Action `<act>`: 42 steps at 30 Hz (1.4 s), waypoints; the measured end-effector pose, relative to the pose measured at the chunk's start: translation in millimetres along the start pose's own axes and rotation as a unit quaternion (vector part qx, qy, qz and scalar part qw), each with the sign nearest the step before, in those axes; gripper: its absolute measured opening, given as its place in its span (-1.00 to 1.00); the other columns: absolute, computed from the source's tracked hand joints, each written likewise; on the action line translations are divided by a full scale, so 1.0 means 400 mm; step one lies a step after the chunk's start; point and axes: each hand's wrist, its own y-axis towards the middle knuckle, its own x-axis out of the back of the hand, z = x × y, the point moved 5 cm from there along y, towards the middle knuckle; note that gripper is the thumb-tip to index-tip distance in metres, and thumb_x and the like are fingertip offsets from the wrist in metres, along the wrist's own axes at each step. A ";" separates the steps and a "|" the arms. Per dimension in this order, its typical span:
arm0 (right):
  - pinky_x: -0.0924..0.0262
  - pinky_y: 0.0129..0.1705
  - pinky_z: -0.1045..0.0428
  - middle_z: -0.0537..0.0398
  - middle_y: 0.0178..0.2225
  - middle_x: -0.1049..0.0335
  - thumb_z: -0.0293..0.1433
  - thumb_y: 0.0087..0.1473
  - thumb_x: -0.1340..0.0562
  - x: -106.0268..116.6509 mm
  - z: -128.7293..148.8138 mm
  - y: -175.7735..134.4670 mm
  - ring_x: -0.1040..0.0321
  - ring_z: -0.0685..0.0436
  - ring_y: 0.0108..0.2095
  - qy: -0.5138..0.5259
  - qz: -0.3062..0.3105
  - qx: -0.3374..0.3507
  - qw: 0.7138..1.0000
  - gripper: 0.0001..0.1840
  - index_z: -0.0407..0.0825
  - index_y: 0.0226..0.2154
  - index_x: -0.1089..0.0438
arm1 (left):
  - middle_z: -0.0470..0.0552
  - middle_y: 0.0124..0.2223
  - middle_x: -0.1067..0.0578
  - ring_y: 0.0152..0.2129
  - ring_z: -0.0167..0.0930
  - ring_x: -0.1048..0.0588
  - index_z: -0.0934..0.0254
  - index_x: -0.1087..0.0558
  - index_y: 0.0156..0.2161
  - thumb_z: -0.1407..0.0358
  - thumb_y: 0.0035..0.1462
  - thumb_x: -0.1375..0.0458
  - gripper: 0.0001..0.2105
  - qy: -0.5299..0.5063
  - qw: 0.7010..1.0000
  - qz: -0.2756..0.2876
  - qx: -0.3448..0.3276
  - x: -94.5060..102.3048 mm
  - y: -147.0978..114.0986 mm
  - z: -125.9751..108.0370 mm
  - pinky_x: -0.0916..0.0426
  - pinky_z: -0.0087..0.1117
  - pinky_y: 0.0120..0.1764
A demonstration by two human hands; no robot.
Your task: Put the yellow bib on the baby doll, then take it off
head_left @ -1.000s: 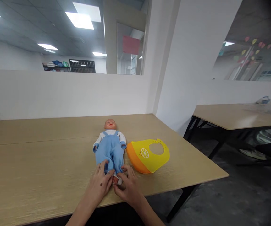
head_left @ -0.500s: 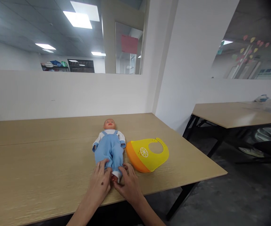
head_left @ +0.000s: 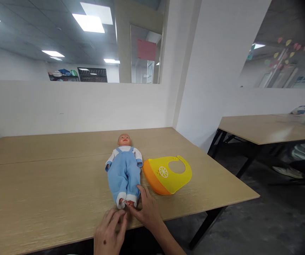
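Observation:
A baby doll (head_left: 126, 170) in blue overalls and a white shirt lies on its back on the wooden table (head_left: 49, 191), head toward the wall and feet toward me. My right hand (head_left: 148, 209) is at the doll's lower leg on the right side, its fingers apart and touching the trouser leg near the foot. Just below the doll's feet, my left hand (head_left: 111, 226) hovers near the table edge with fingers curved and apart, holding nothing. To the right of the doll lies a yellow and orange bib (head_left: 173, 175) with a white citrus print, its neck loop pointing away.
Behind the table rises a white wall (head_left: 75, 106) with a window above it. On the right stands a second wooden table (head_left: 269, 129) with some items at its far end. The near table's right corner juts out over a grey floor (head_left: 248, 226).
My left hand has let go of the doll's leg and drawn back toward me, uncovering the foot and white cuff. My right hand stays at the other leg.

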 end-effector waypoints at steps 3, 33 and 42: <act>-0.36 -0.11 -0.12 -0.15 -0.07 -0.36 -0.10 0.02 -0.25 0.005 0.001 -0.001 -0.40 -0.26 -0.09 0.006 -0.004 -0.001 1.000 -0.31 -0.06 0.13 -0.13 | 0.03 -0.27 -0.59 -0.40 -0.40 -0.57 0.26 -0.45 -0.13 0.21 0.28 0.01 -0.76 0.025 0.999 0.012 0.031 -0.025 -0.023 0.011 -0.45 -0.45 -0.37; -0.34 -0.14 -0.09 -0.13 -0.03 -0.34 -0.25 -0.01 -0.28 -0.007 -0.011 0.002 -0.38 -0.24 -0.09 0.055 0.013 -0.014 0.998 -0.32 -0.09 0.13 -0.12 | -0.03 -0.47 -0.60 -0.61 -0.42 -0.54 0.30 -0.51 -0.13 0.15 0.26 0.00 -0.68 0.110 0.994 -0.020 0.015 -0.098 -0.005 0.053 -0.29 -0.48 -0.53; -0.36 -0.21 -0.08 -0.13 -0.07 -0.36 -0.31 -0.07 -0.28 0.001 0.001 0.003 -0.40 -0.23 -0.13 0.018 0.017 -0.011 1.000 -0.28 -0.12 0.14 -0.12 | 0.05 -0.33 -0.63 -0.57 -0.39 -0.56 0.29 -0.53 -0.18 0.22 0.31 0.09 -0.66 0.145 0.989 0.014 0.018 -0.116 0.027 0.036 -0.28 -0.44 -0.55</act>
